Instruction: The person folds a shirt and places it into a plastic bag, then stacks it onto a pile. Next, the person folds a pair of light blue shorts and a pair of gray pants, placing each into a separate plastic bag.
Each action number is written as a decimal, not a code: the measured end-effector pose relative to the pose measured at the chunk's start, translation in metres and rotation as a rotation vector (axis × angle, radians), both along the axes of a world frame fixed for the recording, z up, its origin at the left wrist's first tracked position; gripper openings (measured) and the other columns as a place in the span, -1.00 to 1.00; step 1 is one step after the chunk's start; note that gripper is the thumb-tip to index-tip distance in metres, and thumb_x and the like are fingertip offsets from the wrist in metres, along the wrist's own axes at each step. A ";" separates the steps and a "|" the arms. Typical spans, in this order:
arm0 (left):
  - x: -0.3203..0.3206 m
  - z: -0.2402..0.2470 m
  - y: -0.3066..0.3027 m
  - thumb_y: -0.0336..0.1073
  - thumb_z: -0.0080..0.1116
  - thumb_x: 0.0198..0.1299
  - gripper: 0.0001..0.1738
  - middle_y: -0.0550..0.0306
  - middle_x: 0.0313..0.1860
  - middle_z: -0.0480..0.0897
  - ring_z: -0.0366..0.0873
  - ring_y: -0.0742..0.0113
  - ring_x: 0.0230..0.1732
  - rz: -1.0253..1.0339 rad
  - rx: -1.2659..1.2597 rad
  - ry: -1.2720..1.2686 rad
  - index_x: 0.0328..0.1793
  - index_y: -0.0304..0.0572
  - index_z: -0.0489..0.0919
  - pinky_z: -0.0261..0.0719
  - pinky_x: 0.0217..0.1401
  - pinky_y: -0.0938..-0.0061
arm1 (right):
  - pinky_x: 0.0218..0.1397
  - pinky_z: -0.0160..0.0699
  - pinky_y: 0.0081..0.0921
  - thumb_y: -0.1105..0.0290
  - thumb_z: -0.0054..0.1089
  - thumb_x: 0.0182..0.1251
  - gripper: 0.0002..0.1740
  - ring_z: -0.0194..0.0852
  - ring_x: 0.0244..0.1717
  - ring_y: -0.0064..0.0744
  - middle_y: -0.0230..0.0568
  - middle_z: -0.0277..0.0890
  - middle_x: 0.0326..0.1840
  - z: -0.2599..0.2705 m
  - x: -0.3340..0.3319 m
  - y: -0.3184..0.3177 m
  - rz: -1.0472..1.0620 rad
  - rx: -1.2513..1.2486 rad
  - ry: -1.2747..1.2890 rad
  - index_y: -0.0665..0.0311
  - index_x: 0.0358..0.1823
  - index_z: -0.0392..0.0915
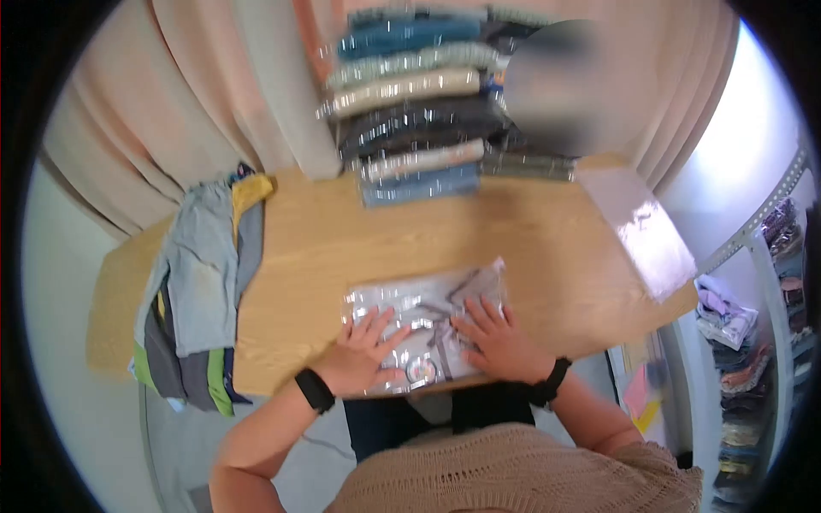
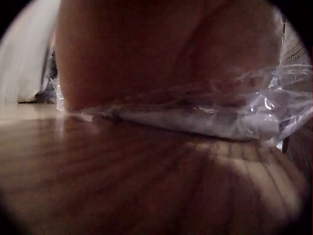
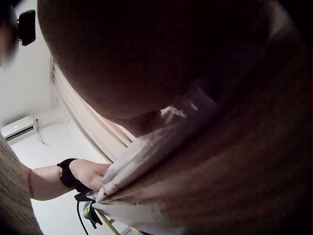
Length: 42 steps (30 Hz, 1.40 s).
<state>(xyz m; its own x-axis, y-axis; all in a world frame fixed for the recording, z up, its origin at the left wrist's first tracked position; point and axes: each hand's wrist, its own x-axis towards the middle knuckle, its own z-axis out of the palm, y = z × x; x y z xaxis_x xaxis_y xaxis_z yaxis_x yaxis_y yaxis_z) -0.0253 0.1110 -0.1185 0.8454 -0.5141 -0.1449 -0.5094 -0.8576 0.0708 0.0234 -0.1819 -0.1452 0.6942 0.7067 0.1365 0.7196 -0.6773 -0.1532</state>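
Observation:
A clear plastic bag [image 1: 428, 299] with a folded, light-coloured garment inside lies flat at the table's front edge. My left hand [image 1: 363, 352] rests on its left part, fingers spread and straight. On the right part, my right hand [image 1: 506, 344] presses down with its fingers stretched out too. Between the hands, a round mark shows near the bag's front edge. The left wrist view has the heel of the left hand [image 2: 161, 54] over the crinkled film [image 2: 266, 110], close to the wood. In the right wrist view, the bag's edge [image 3: 142, 156] runs below the dark, shaded right hand.
Bagged folded clothes stand in a tall stack [image 1: 419, 111] at the back of the table [image 1: 299, 248]. Loose trousers [image 1: 205, 274] and other garments hang over the left front edge. A shiny flat package [image 1: 646, 239] lies at the right. Shelves of clothes [image 1: 740, 376] stand beyond.

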 end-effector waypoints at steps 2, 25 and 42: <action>0.001 0.005 -0.001 0.27 -0.01 0.15 -0.12 -0.16 0.51 -0.07 -0.14 -0.23 0.50 -0.001 -0.014 0.016 0.52 0.13 0.03 -0.06 0.41 -0.14 | 0.38 -0.15 0.20 0.01 0.02 0.26 -0.33 -0.13 0.47 0.08 -0.04 -0.02 0.47 0.001 0.001 0.003 -0.004 -0.012 0.002 -0.04 0.39 0.17; -0.044 0.029 0.032 -0.34 0.29 -0.01 -0.61 0.12 0.25 0.48 0.26 -0.01 0.35 0.096 -0.770 -0.114 0.02 -0.10 0.62 0.16 0.39 0.17 | 0.38 0.08 -0.13 0.43 0.25 0.07 -0.67 0.20 0.30 -0.04 -0.20 0.45 0.16 0.033 -0.030 -0.054 -0.020 0.467 0.114 0.18 -0.07 0.60; -0.067 -0.009 0.019 -0.31 0.02 0.26 -0.74 0.16 0.16 0.55 0.39 0.13 0.27 0.243 -0.594 -0.188 0.04 -0.10 0.57 0.20 0.34 0.13 | 0.33 0.21 -0.29 0.59 0.18 -0.05 -0.41 0.21 0.31 -0.07 -0.10 0.38 0.20 0.009 -0.043 -0.060 -0.195 0.558 0.212 0.24 0.14 0.41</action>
